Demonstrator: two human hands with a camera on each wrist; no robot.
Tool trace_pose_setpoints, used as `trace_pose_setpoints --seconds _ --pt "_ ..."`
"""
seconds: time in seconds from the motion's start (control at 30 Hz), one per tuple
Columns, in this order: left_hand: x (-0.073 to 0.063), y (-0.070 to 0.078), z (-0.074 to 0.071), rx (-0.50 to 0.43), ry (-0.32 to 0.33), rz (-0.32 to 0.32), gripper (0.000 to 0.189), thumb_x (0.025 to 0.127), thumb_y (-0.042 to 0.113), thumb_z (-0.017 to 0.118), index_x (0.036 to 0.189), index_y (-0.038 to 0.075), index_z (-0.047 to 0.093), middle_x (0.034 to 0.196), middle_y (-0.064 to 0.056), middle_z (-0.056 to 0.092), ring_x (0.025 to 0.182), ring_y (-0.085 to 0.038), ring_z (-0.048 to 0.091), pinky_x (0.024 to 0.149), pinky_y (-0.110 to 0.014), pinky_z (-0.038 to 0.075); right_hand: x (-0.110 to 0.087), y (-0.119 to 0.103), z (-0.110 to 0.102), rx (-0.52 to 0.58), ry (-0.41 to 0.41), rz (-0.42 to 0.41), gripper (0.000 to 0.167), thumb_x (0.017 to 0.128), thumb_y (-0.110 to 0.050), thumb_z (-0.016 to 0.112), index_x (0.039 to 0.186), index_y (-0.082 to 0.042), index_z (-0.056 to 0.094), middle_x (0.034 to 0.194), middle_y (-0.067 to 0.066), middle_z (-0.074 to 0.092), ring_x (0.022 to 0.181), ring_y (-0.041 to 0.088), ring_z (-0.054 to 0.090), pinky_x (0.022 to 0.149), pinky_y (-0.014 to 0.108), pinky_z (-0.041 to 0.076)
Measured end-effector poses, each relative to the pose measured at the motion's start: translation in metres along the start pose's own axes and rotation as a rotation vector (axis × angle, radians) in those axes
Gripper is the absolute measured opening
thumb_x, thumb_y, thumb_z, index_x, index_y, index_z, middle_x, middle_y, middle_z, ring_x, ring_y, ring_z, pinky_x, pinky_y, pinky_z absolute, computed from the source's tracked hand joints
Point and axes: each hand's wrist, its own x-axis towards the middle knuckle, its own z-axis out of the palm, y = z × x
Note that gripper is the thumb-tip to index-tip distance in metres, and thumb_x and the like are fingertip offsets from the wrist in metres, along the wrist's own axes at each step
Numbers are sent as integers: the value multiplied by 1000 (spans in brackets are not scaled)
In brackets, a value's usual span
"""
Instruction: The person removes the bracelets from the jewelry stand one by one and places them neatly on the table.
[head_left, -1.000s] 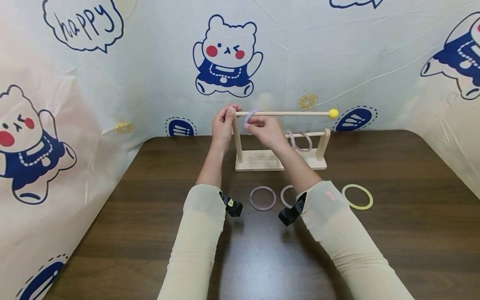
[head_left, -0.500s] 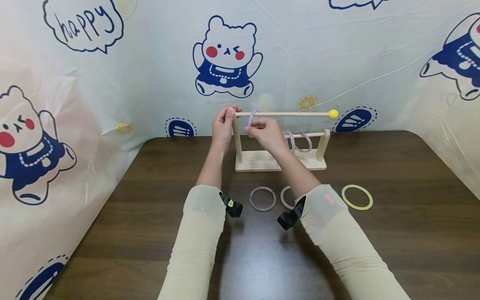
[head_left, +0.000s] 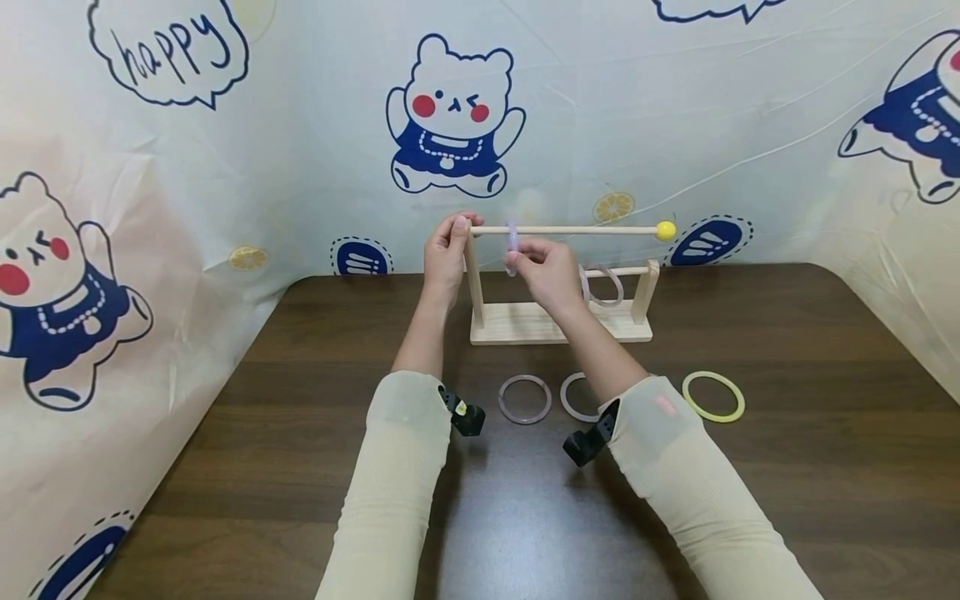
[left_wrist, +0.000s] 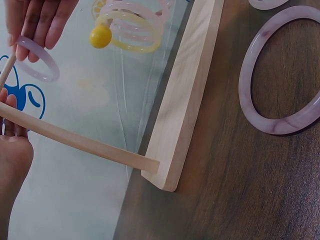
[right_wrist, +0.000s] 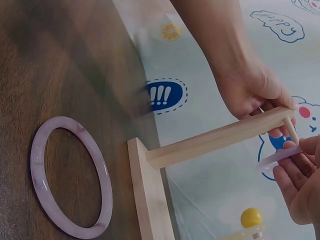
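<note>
A wooden bangle stand stands at the back of the table. My left hand grips the top of its left post, from which an upper rod runs right to a yellow ball. Around that rod, near the post, hangs a lilac bangle. My right hand pinches the bangle's lower edge between thumb and fingers. Several bangles encircle the lower rod, partly hidden by the right hand; the left wrist view shows pink ones and a yellow bangle there.
On the table in front of the stand lie a purple-grey bangle, a whitish bangle partly covered by the right forearm, and a yellow-green bangle further right. A printed cloth hangs close behind the stand.
My right hand has moved slightly right and down along the upper rod with the lilac bangle, which has turned more edge-on. The left hand holds its place on the post.
</note>
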Motion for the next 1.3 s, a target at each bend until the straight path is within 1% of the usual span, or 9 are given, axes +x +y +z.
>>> trace_pose_setpoints --seconds 0.2,0.27,0.5,0.7,0.9,1.0,1.1,1.2,1.3 --pt "0 0 1 -3 12 8 38 96 27 49 113 -6 59 99 -2 66 100 -19 55 89 -27 39 -3 1 -3 41 47 -47 19 84 -9 68 97 4 69 85 17 68 67 4 58 59 19 43" --pt "0 0 2 -6 16 15 37 96 26 49 112 -6 59 97 0 66 99 -19 56 89 -27 39 -4 2 -3 48 52 -57 19 84 -9 68 97 5 69 85 18 68 67 4 58 59 19 43" --pt "-1 0 2 -11 23 22 33 96 25 49 109 -4 61 96 0 66 97 -19 57 89 -27 39 -5 1 -4 46 59 -79 20 84 -8 69 98 5 69 85 18 68 69 4 60 61 19 45" --pt "0 0 2 -15 20 16 33 96 25 49 109 -3 61 96 0 66 97 -18 57 90 -28 39 -6 1 -6 54 80 -97 20 84 -8 69 98 5 69 86 18 68 74 12 64 64 20 47" --pt "1 0 1 -6 16 -17 34 95 28 50 109 0 62 99 -3 66 100 -19 55 91 -28 38 -9 2 -7 78 92 -94 19 85 -8 67 99 5 69 88 17 68 82 18 66 69 23 49" --pt "1 0 1 2 15 -18 35 95 29 49 110 -1 61 100 -3 66 99 -19 56 91 -28 38 -10 3 -8 78 99 -94 20 85 -9 68 100 5 69 89 17 68 82 18 66 70 23 49" --pt "1 0 1 10 12 -1 38 96 28 48 112 -4 60 99 -3 66 96 -18 57 90 -28 39 -11 3 -9 89 107 -104 20 84 -7 68 99 6 68 89 18 68 81 15 65 70 22 49" --pt "0 -1 1 11 11 14 39 96 27 48 113 -6 58 97 -1 66 94 -17 57 89 -28 39 -13 3 -11 99 118 -117 18 84 -5 68 98 6 69 88 19 68 77 10 64 66 19 48" --pt "0 0 1 8 13 14 38 96 27 48 112 -6 59 97 -1 66 94 -16 57 88 -28 39 -15 1 -13 101 124 -129 17 84 -5 68 97 6 69 87 20 68 72 5 61 62 17 47"
